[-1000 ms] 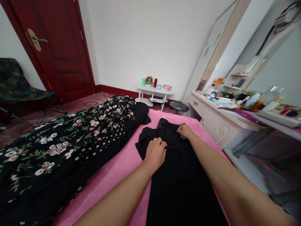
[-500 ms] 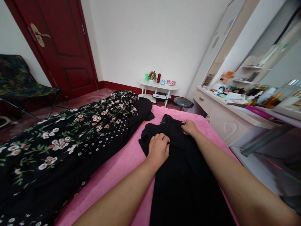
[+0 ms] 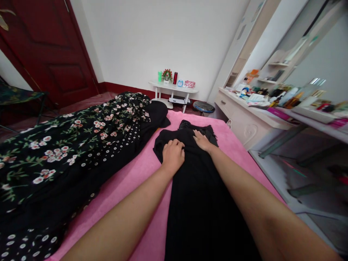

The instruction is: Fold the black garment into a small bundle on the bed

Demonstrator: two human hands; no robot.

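A plain black garment (image 3: 201,203) lies lengthwise on the pink bedspread (image 3: 136,181) in front of me. My left hand (image 3: 173,155) rests on its upper left part with the fingers curled down into the cloth. My right hand (image 3: 201,141) lies flat on the garment near its top, fingers stretched out and holding nothing. To the left lies a long black dress with a flower print (image 3: 67,145), spread along the bed.
A white dressing table (image 3: 252,123) crowded with bottles and boxes stands at the right. A small white side table (image 3: 174,88) with a cup and a plant is at the far wall, a round stool (image 3: 203,107) beside it. A dark red door (image 3: 46,54) and a folding chair (image 3: 19,98) are at the left.
My right hand has let go of the garment's top edge and moved left to lie flat on the cloth. The left hand stays on the cloth. The view has tilted down.
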